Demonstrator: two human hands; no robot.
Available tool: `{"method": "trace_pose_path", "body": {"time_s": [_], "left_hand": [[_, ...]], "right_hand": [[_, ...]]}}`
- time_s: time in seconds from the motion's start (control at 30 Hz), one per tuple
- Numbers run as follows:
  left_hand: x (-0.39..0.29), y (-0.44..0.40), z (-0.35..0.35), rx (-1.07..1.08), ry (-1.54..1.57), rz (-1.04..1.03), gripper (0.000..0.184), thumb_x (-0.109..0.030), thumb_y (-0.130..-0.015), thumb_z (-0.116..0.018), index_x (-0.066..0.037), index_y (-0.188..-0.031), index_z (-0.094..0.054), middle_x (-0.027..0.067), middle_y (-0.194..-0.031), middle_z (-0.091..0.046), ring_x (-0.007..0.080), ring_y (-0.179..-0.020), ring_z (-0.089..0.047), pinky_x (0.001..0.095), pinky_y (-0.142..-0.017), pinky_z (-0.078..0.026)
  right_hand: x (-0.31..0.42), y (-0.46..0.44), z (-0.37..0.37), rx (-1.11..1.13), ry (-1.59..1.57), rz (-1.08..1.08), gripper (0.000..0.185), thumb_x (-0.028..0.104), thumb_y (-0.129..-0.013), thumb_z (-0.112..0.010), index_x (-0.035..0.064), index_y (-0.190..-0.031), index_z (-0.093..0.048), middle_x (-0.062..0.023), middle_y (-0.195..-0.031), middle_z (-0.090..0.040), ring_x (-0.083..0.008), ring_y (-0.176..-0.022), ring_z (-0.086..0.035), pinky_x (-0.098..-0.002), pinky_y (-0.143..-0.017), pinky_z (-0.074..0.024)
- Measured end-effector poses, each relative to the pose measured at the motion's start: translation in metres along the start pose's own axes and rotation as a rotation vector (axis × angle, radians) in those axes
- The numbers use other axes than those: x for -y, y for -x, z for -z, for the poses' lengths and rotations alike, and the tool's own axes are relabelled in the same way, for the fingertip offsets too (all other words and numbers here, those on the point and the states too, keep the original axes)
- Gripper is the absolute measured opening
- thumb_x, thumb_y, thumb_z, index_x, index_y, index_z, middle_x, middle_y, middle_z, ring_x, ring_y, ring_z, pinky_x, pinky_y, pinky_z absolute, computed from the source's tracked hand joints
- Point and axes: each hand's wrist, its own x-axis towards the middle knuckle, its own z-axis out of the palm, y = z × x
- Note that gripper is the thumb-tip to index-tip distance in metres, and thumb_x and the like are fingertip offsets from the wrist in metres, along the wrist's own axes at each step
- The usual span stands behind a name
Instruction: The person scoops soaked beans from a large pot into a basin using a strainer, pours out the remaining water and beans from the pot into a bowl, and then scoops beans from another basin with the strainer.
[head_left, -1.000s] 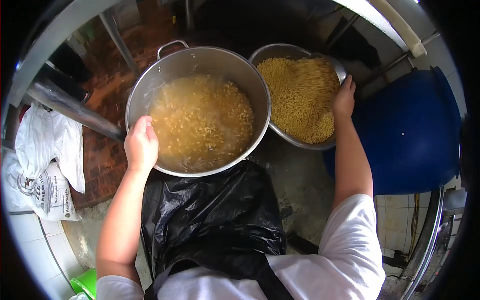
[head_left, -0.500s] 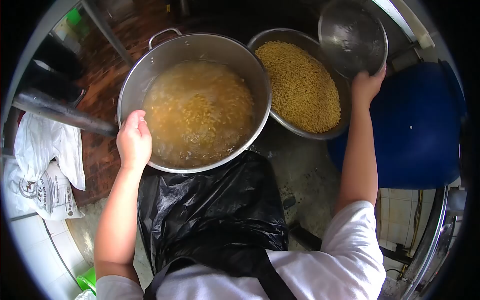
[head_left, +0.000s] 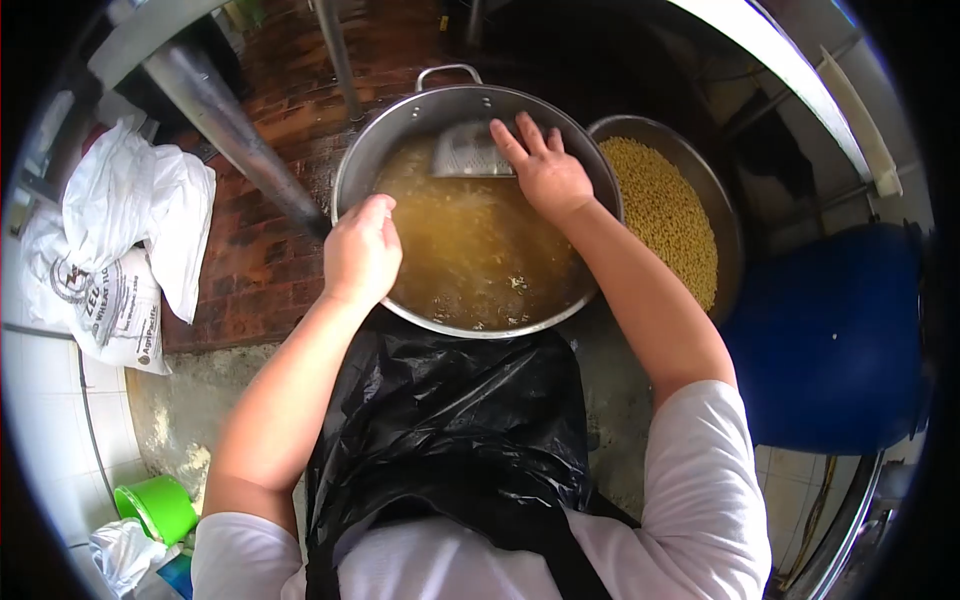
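Head camera: red-brown brick paving (head_left: 250, 290) and grey concrete (head_left: 225, 375) flank a large round steel pot (head_left: 402, 128), its base hidden. Left hand (head_left: 362, 250) clasps its left rim; right hand (head_left: 553, 178), apart, spreads fingers over a half-sunken metal bowl (head_left: 465, 150), grip unclear. Murky brown water (head_left: 480, 240) blurs the contents. Pot and forearm partly hide a steel basin (head_left: 728, 230) of yellow beans (head_left: 668, 210).

Strong fisheye bend, black corners; glare on metal rail (head_left: 775, 55); upper background dim; liquid (head_left: 470, 240) blurry.

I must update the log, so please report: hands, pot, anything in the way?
Left hand on pot rim. Right hand at metal bowl, grip unclear. Bowl partly in cloudy liquid. No obstruction seen.
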Motion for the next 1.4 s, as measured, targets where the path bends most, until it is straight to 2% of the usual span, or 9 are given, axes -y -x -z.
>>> {"method": "trace_pose_path", "body": {"time_s": [0.23, 0.43, 0.73, 0.8, 1.0, 1.07, 1.2, 1.3, 1.4], "left_hand": [[-0.001, 0.001, 0.004, 0.02, 0.069, 0.053, 0.019, -0.004, -0.093, -0.065, -0.004, -0.111, -0.072, 0.0197, -0.106, -0.077, 0.0403, -0.097, -0.074, 0.0466, -0.087, -0.06], [0.001, 0.0, 0.005, -0.023, 0.086, 0.014, 0.016, -0.005, -0.096, -0.066, -0.006, -0.111, -0.071, 0.019, -0.101, -0.076, 0.0398, -0.091, -0.074, 0.047, -0.082, -0.06], [0.001, -0.001, 0.01, -0.021, 0.14, 0.043, 0.017, -0.004, -0.094, -0.066, -0.006, -0.11, -0.071, 0.018, -0.101, -0.076, 0.0401, -0.09, -0.073, 0.0476, -0.081, -0.06], [0.001, 0.0, 0.011, -0.001, 0.137, 0.049, 0.017, -0.003, -0.094, -0.066, -0.006, -0.111, -0.071, 0.018, -0.1, -0.075, 0.0401, -0.09, -0.073, 0.0477, -0.081, -0.06], [0.0, -0.001, 0.01, 0.003, 0.125, 0.055, 0.018, -0.003, -0.093, -0.067, -0.006, -0.111, -0.071, 0.0179, -0.101, -0.075, 0.0402, -0.09, -0.073, 0.048, -0.081, -0.059], [0.001, -0.001, 0.009, 0.005, 0.119, 0.054, 0.019, -0.003, -0.093, -0.067, -0.006, -0.111, -0.07, 0.0184, -0.101, -0.075, 0.0405, -0.09, -0.072, 0.0484, -0.081, -0.059], [0.001, 0.0, 0.008, -0.007, 0.102, 0.038, 0.019, -0.004, -0.093, -0.067, -0.005, -0.112, -0.07, 0.019, -0.103, -0.075, 0.0408, -0.091, -0.072, 0.049, -0.082, -0.059], [-0.001, -0.001, 0.009, 0.022, 0.076, 0.056, 0.021, -0.004, -0.093, -0.067, -0.006, -0.113, -0.07, 0.0197, -0.101, -0.075, 0.0414, -0.091, -0.072, 0.0495, -0.082, -0.059], [-0.004, -0.001, 0.012, 0.039, 0.044, 0.056, 0.024, -0.003, -0.088, -0.066, -0.003, -0.112, -0.068, 0.0195, -0.095, -0.072, 0.0405, -0.091, -0.071, 0.0489, -0.082, -0.058]], "right_hand": [[0.012, -0.027, -0.041, 0.468, -0.183, -0.137, 0.074, 0.006, -0.1, -0.05, 0.024, -0.169, -0.032, -0.0207, -0.167, -0.044, -0.0476, -0.129, -0.065, -0.0493, -0.107, -0.0564], [-0.026, -0.03, -0.047, 0.623, -0.328, -0.272, 0.067, 0.01, -0.095, -0.055, 0.0167, -0.161, -0.048, -0.024, -0.14, -0.068, -0.0414, -0.125, -0.068, -0.0482, -0.109, -0.0541], [-0.033, -0.004, -0.089, 0.853, -0.537, -0.494, 0.048, 0.008, -0.092, -0.058, -0.0018, -0.138, -0.066, -0.0311, -0.125, -0.072, -0.0442, -0.113, -0.073, -0.053, -0.076, -0.0649], [-0.011, -0.004, -0.062, 0.97, -0.61, -0.613, 0.046, 0.005, -0.092, -0.056, 0.0004, -0.137, -0.065, -0.0277, -0.113, -0.071, -0.0411, -0.104, -0.07, -0.0581, -0.081, -0.0536], [0.008, 0.002, -0.091, 1.081, -0.653, -0.626, 0.038, 0.011, -0.099, -0.056, -0.0087, -0.132, -0.061, -0.0243, -0.102, -0.063, -0.0348, -0.077, -0.06, -0.0569, -0.068, -0.0465], [0.022, 0.002, -0.08, 1.088, -0.703, -0.701, 0.038, 0.012, -0.1, -0.057, -0.0119, -0.129, -0.06, -0.0246, -0.103, -0.063, -0.0324, -0.078, -0.06, -0.0564, -0.067, -0.044], [0.029, 0.009, -0.114, 1.049, -0.806, -0.689, 0.037, 0.007, -0.096, -0.058, -0.0139, -0.126, -0.061, -0.0258, -0.104, -0.067, -0.0375, -0.087, -0.071, -0.0542, -0.069, -0.0564], [0.04, 0.013, -0.121, 0.931, -0.915, -0.686, 0.025, 0.008, -0.097, -0.057, -0.0077, -0.116, -0.064, -0.021, -0.089, -0.064, -0.03, -0.067, -0.059, -0.0528, -0.056, -0.0414], [0.045, 0.015, -0.092, 0.844, -1.06, -0.773, 0.03, 0.003, -0.095, -0.055, -0.0106, -0.12, -0.066, -0.0264, -0.097, -0.07, -0.0377, -0.078, -0.073, -0.0545, -0.058, -0.0544]]}}
